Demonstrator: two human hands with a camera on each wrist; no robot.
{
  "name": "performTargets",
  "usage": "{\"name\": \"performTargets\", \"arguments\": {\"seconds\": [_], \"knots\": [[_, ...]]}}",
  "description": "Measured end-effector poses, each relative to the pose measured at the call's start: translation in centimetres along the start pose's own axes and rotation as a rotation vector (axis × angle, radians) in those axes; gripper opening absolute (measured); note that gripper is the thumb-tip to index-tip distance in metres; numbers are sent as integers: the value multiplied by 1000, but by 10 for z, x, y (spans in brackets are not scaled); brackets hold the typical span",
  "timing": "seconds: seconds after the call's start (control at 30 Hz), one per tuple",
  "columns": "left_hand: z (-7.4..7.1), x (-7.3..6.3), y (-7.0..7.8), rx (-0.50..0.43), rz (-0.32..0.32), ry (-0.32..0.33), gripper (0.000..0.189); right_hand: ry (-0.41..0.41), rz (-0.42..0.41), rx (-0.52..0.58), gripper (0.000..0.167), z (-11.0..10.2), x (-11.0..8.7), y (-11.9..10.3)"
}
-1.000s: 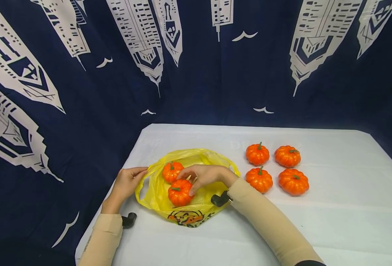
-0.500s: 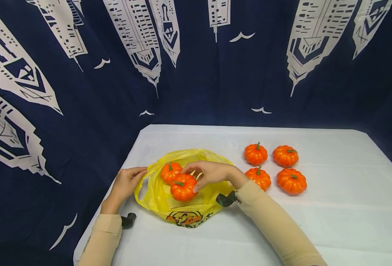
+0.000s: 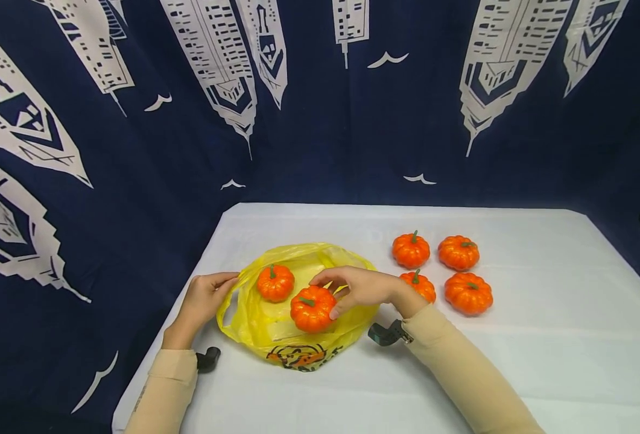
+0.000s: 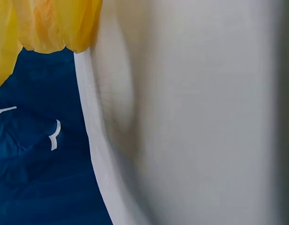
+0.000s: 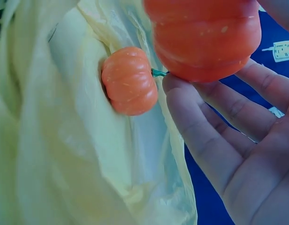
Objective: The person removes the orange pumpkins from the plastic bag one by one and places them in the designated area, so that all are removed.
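Note:
A yellow plastic bag [image 3: 276, 322] lies with its mouth spread wide on the table. My left hand [image 3: 202, 301] pinches the bag's left edge between thumb and fingers. With thumb and fingertips, my right hand [image 3: 360, 287] grips a small orange pumpkin [image 3: 312, 309] over the bag's mouth; its green stem points up. Another small pumpkin [image 3: 275, 283] sits inside the bag at the left. In the right wrist view the gripped pumpkin [image 5: 207, 40] is close up against the fingertips, with the other pumpkin [image 5: 130, 81] lower down in the bag. Only the bag's edge [image 4: 41, 28] shows in the left wrist view.
Several more pumpkins stand to the right of the bag: two behind, a back-left pumpkin [image 3: 411, 250] and a back-right pumpkin [image 3: 458, 252], and two in front, one partly behind my right wrist. The white-covered table [image 3: 548, 355] meets a dark blue printed curtain [image 3: 320, 138].
My right hand has lifted the pumpkin and drawn it to the right, away from the other one in the bag. My left hand keeps its pinch on the bag's edge.

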State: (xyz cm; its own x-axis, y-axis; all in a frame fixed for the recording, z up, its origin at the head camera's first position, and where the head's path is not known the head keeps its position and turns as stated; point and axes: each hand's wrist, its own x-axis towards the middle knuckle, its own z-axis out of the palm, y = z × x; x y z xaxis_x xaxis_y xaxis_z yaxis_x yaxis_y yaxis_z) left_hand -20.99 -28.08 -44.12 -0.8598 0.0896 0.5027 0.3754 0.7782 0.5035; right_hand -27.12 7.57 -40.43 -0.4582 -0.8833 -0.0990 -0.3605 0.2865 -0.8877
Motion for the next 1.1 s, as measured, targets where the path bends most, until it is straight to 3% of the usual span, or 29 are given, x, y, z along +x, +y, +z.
{"name": "performTargets", "arguments": {"seconds": [0.27,0.4,0.67,1.1], "knots": [[-1,-1,0,-2,-2,-7,14,43,60,90,63,-1,-30,6],[-2,1,0,1,4,-4,14,48,31,136,65,-2,-40,10],[-3,0,0,18,29,7,14,21,-34,52,66,-4,-59,13],[-4,1,0,-2,-2,-14,15,79,-26,84,63,-5,-104,34]]}}
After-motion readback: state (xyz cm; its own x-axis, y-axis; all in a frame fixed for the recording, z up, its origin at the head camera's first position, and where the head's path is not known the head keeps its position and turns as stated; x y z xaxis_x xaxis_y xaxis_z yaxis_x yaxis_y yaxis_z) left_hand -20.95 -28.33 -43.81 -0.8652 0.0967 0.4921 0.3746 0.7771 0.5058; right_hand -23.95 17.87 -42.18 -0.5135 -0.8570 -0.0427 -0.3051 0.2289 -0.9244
